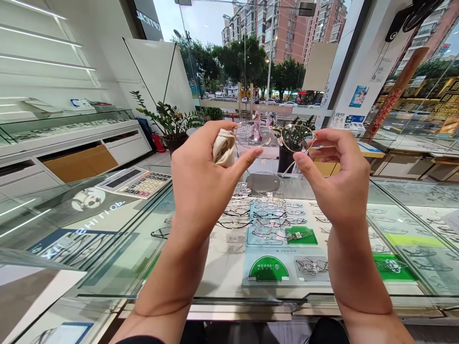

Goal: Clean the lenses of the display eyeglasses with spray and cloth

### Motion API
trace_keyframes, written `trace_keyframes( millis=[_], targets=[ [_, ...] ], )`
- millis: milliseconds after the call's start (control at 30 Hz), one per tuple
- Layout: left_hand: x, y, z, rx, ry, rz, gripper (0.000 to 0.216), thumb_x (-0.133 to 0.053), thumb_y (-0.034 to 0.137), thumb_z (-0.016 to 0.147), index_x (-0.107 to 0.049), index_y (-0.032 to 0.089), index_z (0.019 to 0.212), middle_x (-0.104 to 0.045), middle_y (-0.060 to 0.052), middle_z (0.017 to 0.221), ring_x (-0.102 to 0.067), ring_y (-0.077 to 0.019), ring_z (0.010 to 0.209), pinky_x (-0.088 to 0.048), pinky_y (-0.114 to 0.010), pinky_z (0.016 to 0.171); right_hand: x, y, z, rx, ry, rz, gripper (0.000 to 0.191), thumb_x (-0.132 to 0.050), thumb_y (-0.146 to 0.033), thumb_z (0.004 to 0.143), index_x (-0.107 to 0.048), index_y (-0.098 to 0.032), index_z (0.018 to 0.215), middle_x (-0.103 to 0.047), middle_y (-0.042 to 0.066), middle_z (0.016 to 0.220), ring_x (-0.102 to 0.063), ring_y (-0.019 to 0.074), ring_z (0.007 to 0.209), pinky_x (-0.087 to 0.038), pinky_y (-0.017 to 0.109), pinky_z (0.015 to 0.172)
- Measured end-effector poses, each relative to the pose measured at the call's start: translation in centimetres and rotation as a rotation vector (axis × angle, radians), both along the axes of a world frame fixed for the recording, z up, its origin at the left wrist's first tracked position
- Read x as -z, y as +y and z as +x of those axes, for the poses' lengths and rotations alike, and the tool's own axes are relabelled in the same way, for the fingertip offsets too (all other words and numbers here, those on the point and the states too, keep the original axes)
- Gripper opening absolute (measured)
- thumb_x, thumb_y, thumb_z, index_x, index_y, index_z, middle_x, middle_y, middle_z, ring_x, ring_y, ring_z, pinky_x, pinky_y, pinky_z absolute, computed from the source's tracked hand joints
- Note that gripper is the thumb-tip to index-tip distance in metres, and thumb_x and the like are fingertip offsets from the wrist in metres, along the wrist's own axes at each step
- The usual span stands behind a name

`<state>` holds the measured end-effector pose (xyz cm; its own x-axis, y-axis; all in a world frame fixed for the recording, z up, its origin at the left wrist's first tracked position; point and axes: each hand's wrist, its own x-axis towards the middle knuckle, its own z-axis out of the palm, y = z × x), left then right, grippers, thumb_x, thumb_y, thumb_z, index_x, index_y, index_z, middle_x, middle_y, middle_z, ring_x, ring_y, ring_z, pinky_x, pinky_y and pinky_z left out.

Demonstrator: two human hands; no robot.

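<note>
I hold a pair of thin gold-rimmed glasses (276,134) up in front of me, above a glass display counter (118,248). My left hand (204,177) pinches a cream cleaning cloth (224,148) against the left lens, thumb and fingers closed on it. My right hand (337,181) grips the frame at the right lens and hinge, fingers curled around it. One temple arm hangs down between my hands.
Under the counter glass lie several glasses on white and green display trays (268,270). A calculator (138,182) rests on the counter at left. Potted plants (172,124) stand behind, with white shelving at left and shop windows facing a street.
</note>
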<state>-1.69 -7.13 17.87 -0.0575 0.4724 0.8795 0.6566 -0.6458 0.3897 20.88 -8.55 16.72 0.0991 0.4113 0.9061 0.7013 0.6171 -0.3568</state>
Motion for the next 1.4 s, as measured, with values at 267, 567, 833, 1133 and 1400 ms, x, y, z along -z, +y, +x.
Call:
trace_keyframes(
  millis=[267, 567, 833, 1133, 1400],
  targets=[
    [0.4, 0.9, 0.0, 0.041, -0.026, 0.131, 0.050, -0.077, 0.071, 0.084, -0.074, 0.032, 0.116, -0.080, -0.003, 0.110, -0.075, -0.0312, 0.100, -0.061, -0.049, 0.082, -0.1, -0.2, -0.2, -0.010, 0.020, 0.004, 0.039, -0.076, -0.051, 0.092, -0.065, -0.027, 0.121, -0.075, 0.006, 0.111, -0.073, 0.0256, 0.095, -0.061, 0.048, 0.087],
    [0.7, 1.3, -0.3, 0.090, -0.021, 0.186, 0.051, -0.071, 0.073, 0.088, -0.074, 0.033, 0.120, -0.080, -0.002, 0.106, -0.074, -0.0311, 0.099, -0.059, -0.052, 0.081, -0.1, -0.1, -0.1, -0.017, 0.020, 0.010, 0.039, -0.077, -0.051, 0.091, -0.066, -0.028, 0.121, -0.076, 0.006, 0.111, -0.073, 0.0258, 0.093, -0.061, 0.047, 0.086],
    [1.0, 1.6, -0.4, 0.100, 0.023, 0.266, 0.056, -0.066, 0.077, 0.090, -0.071, 0.033, 0.123, -0.080, -0.003, 0.107, -0.074, -0.0294, 0.097, -0.061, -0.050, 0.078, 0.0, 0.0, -0.1, -0.016, 0.016, 0.014, 0.042, -0.079, -0.049, 0.090, -0.066, -0.024, 0.122, -0.075, 0.008, 0.110, -0.074, 0.0261, 0.094, -0.061, 0.048, 0.086],
    [0.5, 1.0, -0.2, 0.033, 0.010, 0.143, 0.049, -0.066, 0.071, 0.093, -0.072, 0.031, 0.119, -0.079, -0.004, 0.110, -0.074, -0.0316, 0.104, -0.060, -0.051, 0.083, 0.0, 0.0, -0.1, -0.006, -0.001, 0.024, 0.041, -0.077, -0.050, 0.091, -0.065, -0.025, 0.122, -0.075, 0.007, 0.109, -0.073, 0.0260, 0.095, -0.062, 0.048, 0.086],
    [0.3, 0.6, 0.0, 0.021, -0.024, 0.080, 0.050, -0.075, 0.072, 0.085, -0.071, 0.033, 0.116, -0.078, -0.004, 0.105, -0.075, -0.0304, 0.099, -0.060, -0.048, 0.081, 0.1, -0.1, -0.1, 0.013, -0.013, 0.011, 0.042, -0.075, -0.050, 0.092, -0.064, -0.025, 0.124, -0.075, 0.008, 0.111, -0.074, 0.0268, 0.098, -0.062, 0.048, 0.087]
  ],
)
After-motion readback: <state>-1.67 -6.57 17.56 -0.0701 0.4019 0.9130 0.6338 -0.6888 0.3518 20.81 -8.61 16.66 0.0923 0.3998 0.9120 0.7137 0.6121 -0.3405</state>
